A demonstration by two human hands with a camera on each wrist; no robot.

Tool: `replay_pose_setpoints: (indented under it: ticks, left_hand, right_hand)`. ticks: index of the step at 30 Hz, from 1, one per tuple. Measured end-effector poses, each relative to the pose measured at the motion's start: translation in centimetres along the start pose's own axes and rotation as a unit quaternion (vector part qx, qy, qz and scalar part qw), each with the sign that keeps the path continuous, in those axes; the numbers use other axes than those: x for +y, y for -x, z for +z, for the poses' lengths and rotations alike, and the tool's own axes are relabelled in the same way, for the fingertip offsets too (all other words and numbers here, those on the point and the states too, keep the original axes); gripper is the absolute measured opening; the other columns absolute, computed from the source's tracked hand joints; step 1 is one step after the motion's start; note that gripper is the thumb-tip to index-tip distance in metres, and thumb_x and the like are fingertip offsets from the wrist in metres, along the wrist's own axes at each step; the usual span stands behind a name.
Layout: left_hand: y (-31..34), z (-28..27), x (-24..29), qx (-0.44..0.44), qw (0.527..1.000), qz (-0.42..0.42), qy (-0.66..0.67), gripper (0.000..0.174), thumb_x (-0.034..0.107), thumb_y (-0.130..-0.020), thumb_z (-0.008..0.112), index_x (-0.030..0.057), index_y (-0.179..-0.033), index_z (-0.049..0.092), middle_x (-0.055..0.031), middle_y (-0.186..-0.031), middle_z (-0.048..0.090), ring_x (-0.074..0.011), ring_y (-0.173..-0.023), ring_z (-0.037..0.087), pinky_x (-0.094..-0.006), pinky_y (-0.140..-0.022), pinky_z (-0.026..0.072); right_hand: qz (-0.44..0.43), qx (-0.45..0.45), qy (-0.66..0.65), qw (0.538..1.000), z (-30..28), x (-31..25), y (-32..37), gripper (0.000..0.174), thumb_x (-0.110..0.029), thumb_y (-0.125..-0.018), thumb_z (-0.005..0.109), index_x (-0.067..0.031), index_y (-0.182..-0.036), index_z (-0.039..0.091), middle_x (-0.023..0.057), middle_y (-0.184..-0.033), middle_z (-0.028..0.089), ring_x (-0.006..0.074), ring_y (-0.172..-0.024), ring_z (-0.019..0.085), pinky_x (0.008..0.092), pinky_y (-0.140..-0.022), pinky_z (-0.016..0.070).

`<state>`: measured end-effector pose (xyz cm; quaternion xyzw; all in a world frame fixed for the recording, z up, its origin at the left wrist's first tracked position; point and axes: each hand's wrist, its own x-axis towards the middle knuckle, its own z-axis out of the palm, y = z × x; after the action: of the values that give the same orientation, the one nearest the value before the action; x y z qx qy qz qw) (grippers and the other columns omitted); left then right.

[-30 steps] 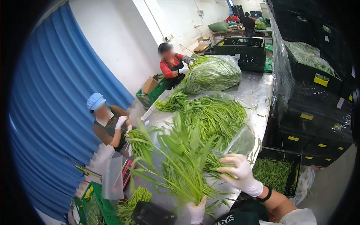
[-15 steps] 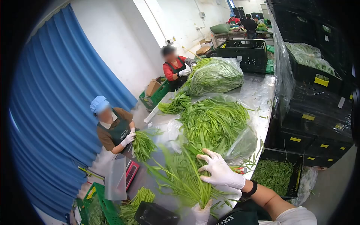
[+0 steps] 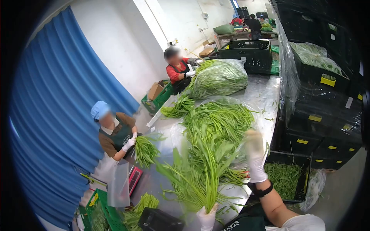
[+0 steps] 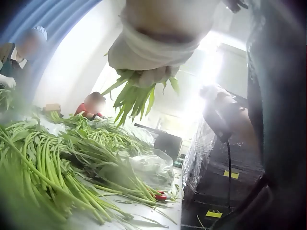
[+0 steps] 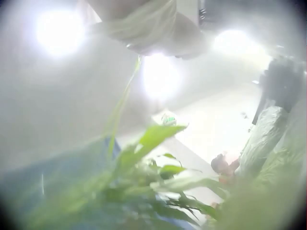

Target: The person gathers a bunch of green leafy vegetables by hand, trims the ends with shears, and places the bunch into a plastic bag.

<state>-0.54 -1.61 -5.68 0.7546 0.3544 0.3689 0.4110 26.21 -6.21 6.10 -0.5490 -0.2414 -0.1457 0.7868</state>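
My gloved left hand [image 3: 207, 218] grips the stem ends of a tall bunch of leafy green stems [image 3: 210, 177] at the near table edge. Its curled fingers [image 4: 153, 76] show in the left wrist view, with green blades below them. Blurred by motion, my gloved right hand [image 3: 255, 154] is raised to the right of the bunch. In the right wrist view a thin green strand [image 5: 124, 96] runs up to that hand's lower edge; I cannot tell whether it is held. A large heap of the greens [image 3: 219, 123] lies beyond on plastic.
A bagged bundle [image 3: 221, 77] and a black crate [image 3: 246, 56] stand farther along the metal table. Two people work at its left side. A red-edged scale [image 3: 135, 177] and a black box [image 3: 160, 220] are front left. Stacked crates [image 3: 316, 127] line the right.
My right hand first moved left onto the bunch, fingers spread, then swung up and right away from it. My left hand keeps its hold. The nearer person now holds greens with both hands.
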Motion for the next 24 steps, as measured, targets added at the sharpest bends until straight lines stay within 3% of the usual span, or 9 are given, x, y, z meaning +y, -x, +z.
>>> replay_pose_setpoints:
  ticks: [1, 4, 7, 10, 12, 18, 22, 23, 24]
  left_hand:
    - [0.0, 0.0, 0.9, 0.001, 1.000, -0.002, 0.001, 0.014, 0.005, -0.078, 0.070, -0.0056, -0.085, 0.064, -0.0072, -0.070, 0.065, -0.0081, -0.062, 0.050, -0.0264, -0.058, 0.0448]
    - [-0.4, 0.1, 2.2, -0.016, 0.998, -0.051, 0.042, 0.014, 0.006, -0.078, 0.071, -0.0057, -0.083, 0.064, -0.0056, -0.069, 0.065, -0.0081, -0.064, 0.051, -0.0262, -0.060, 0.0449]
    - [-0.6, 0.7, 0.9, -0.070, 0.994, -0.055, 0.060, 0.022, 0.004, -0.079, 0.069, -0.0044, -0.097, 0.062, -0.0085, -0.087, 0.066, -0.0108, -0.067, 0.055, -0.0264, -0.062, 0.0465]
    - [-1.2, 1.1, 1.3, 0.006, 0.988, -0.080, 0.134, 0.014, 0.005, -0.076, 0.072, -0.0018, -0.085, 0.064, -0.0039, -0.064, 0.060, -0.0092, -0.055, 0.053, -0.0229, -0.053, 0.0436]
    - [-1.9, 0.3, 1.7, -0.063, 0.904, -0.298, 0.299, 0.016, 0.011, -0.080, 0.071, 0.0006, -0.088, 0.061, -0.0017, -0.058, 0.054, -0.0077, -0.045, 0.046, -0.0228, -0.042, 0.0356]
    - [-4.0, 0.4, 1.5, -0.120, 0.790, -0.345, 0.493, 0.021, 0.023, -0.091, 0.057, 0.0022, -0.095, 0.056, 0.0034, -0.057, 0.042, -0.0054, -0.039, 0.030, -0.0208, -0.036, 0.0228]
    - [-4.5, -1.0, 1.9, -0.149, 0.778, -0.316, 0.523, 0.036, 0.034, -0.096, 0.044, 0.0024, -0.111, 0.052, -0.0007, -0.069, 0.051, -0.0036, -0.038, 0.027, -0.0196, -0.036, 0.0234]
    - [-4.4, -1.0, -0.1, -0.186, 0.796, -0.272, 0.509, 0.052, 0.046, -0.096, 0.037, 0.0042, -0.125, 0.046, -0.0100, -0.094, 0.062, -0.0037, -0.038, 0.027, -0.0196, -0.035, 0.0249]
    - [-4.3, -0.8, 0.4, -0.179, 0.794, -0.273, 0.513, 0.052, 0.046, -0.096, 0.037, 0.0042, -0.125, 0.046, -0.0100, -0.094, 0.062, -0.0037, -0.038, 0.027, -0.0196, -0.035, 0.0249]
  right_hand:
    - [0.160, 0.087, -0.109, 0.977, -2.1, -0.9, -0.9, 0.008, -0.014, -0.088, 0.057, -0.0074, -0.091, 0.061, 0.0045, -0.097, 0.061, 0.0156, -0.096, 0.055, 0.0330, -0.087, 0.0402]
    - [0.147, 0.199, -0.359, 0.900, -6.5, 2.6, -2.7, 0.019, -0.021, -0.090, 0.058, -0.0049, -0.099, 0.062, 0.0043, -0.095, 0.063, 0.0138, -0.086, 0.058, 0.0261, -0.078, 0.0467]
    - [0.208, 0.181, -0.379, 0.883, -8.3, 2.9, -2.0, 0.017, -0.022, -0.091, 0.057, -0.0065, -0.098, 0.060, 0.0037, -0.090, 0.061, 0.0116, -0.083, 0.057, 0.0241, -0.072, 0.0460]
    - [0.235, 0.166, -0.390, 0.875, -9.0, 1.3, -2.0, 0.019, -0.023, -0.089, 0.060, -0.0069, -0.098, 0.056, -0.0001, -0.073, 0.055, 0.0085, -0.062, 0.051, 0.0204, -0.057, 0.0439]
    - [0.245, 0.110, -0.378, 0.886, -8.7, 0.0, -1.6, 0.019, -0.025, -0.089, 0.059, -0.0079, -0.096, 0.055, -0.0025, -0.068, 0.051, 0.0060, -0.054, 0.045, 0.0187, -0.049, 0.0391]
    - [0.353, -0.189, -0.445, 0.801, -5.8, -5.3, 0.0, 0.021, -0.024, -0.088, 0.061, -0.0064, -0.095, 0.054, -0.0014, -0.059, 0.048, 0.0061, -0.044, 0.036, 0.0187, -0.039, 0.0279]
    - [0.344, -0.327, 0.039, 0.879, -9.3, -6.7, -3.1, 0.018, -0.018, -0.080, 0.067, -0.0035, -0.087, 0.059, 0.0009, -0.063, 0.053, 0.0126, -0.051, 0.051, 0.0226, -0.046, 0.0385]
    - [0.110, -0.334, 0.289, 0.890, -10.7, -4.6, -2.9, 0.020, -0.017, -0.077, 0.068, -0.0036, -0.088, 0.059, 0.0030, -0.066, 0.054, 0.0173, -0.056, 0.053, 0.0274, -0.051, 0.0413]
    - [-0.143, -0.302, 0.502, 0.798, -11.5, -2.8, -2.8, 0.022, -0.016, -0.073, 0.069, -0.0037, -0.089, 0.060, 0.0051, -0.068, 0.056, 0.0221, -0.061, 0.055, 0.0322, -0.057, 0.0441]
